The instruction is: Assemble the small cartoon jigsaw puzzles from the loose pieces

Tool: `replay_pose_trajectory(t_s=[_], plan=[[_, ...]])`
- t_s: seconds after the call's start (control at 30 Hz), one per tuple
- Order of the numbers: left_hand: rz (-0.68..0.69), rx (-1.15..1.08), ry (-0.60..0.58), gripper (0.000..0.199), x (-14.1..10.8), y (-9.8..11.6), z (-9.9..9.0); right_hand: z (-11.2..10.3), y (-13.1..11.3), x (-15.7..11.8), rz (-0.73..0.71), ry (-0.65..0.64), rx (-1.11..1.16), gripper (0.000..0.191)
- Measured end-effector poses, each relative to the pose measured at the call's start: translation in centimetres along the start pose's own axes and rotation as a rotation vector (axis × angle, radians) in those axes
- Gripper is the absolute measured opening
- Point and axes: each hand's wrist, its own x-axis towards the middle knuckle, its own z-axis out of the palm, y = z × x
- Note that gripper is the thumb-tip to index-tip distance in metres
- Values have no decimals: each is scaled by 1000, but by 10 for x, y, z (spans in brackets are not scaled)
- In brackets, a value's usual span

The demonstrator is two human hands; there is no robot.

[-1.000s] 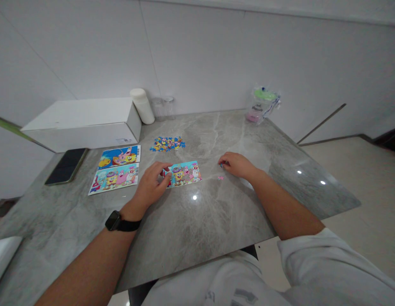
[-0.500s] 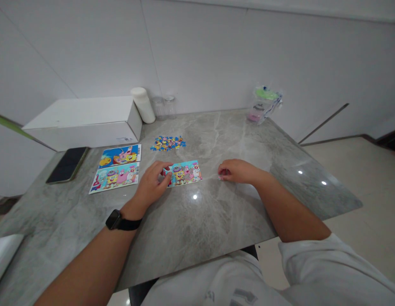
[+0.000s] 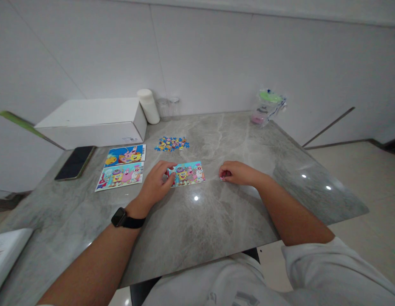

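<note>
A colourful cartoon jigsaw puzzle (image 3: 193,173) lies flat on the grey marbled table, mostly put together. My left hand (image 3: 157,180), with a black watch on its wrist, is at the puzzle's left end. Its thumb and forefinger are curled around that edge and cover part of it. To the right of the puzzle and apart from it, my right hand (image 3: 234,173) rests low over the table. Its fingertips are pinched on a small pinkish puzzle piece (image 3: 221,179), mostly hidden by them. Behind the puzzle is a heap of loose puzzle pieces (image 3: 172,144).
Two cartoon picture cards (image 3: 120,175) lie left of my left hand, beside a dark phone (image 3: 75,163). A long white box (image 3: 89,123), a white bottle (image 3: 148,107) and two clear glasses (image 3: 174,108) line the wall. A plastic bag (image 3: 267,108) stands at the back right.
The whole view has shifted slightly, so things appear a little further right. Both hands keep nearly the same pose and place at the puzzle.
</note>
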Motion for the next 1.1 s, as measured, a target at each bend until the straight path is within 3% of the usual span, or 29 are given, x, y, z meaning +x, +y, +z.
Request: replay_pose_trajectory(t_s=[0.23, 0.5, 0.7, 0.9, 1.1], plan=[[2, -1, 0, 25, 1, 2, 0, 6, 2, 5, 3, 66, 78, 16], [28, -5, -2, 25, 0, 1, 0, 13, -5, 16, 61, 126, 587, 30], [33, -21, -3, 24, 1, 4, -1, 14, -17, 19, 101, 167, 847, 44], [66, -40, 5, 24, 1, 3, 1, 15, -26, 21, 107, 205, 906, 43], [103, -57, 23, 22, 0, 5, 1, 7, -27, 43, 72, 288, 862, 39]])
